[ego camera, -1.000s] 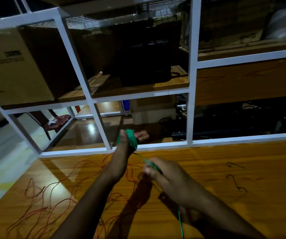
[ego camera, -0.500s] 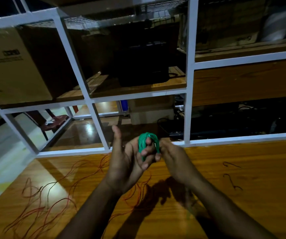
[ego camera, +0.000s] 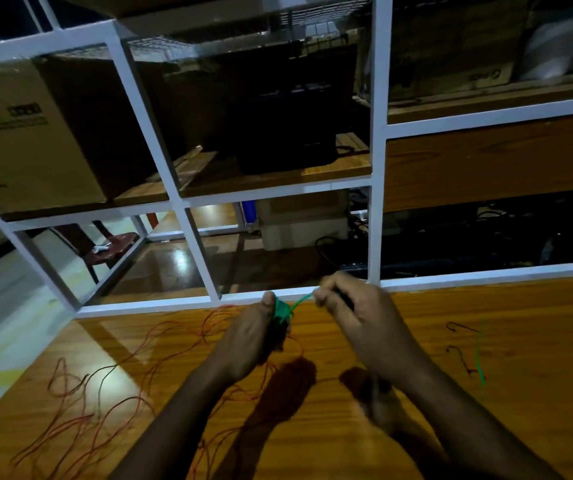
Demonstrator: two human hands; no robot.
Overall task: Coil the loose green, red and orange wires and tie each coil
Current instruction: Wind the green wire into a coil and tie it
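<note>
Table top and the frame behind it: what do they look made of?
Table top: wood or wood-look laminate, glossy; grain lines and bright glare show. Frame: likely metal, painted white; thin straight bars, joined square. Neither can be told for certain.

The only print I can make out sits on the cardboard box [ego camera: 25,133] on the shelf to my upper left: a small dark logo block with two fine lines under it, all too blurred for me to read. A second carton [ego camera: 451,64] at upper right carries a few dark characters near its lower edge, equally illegible.
</note>
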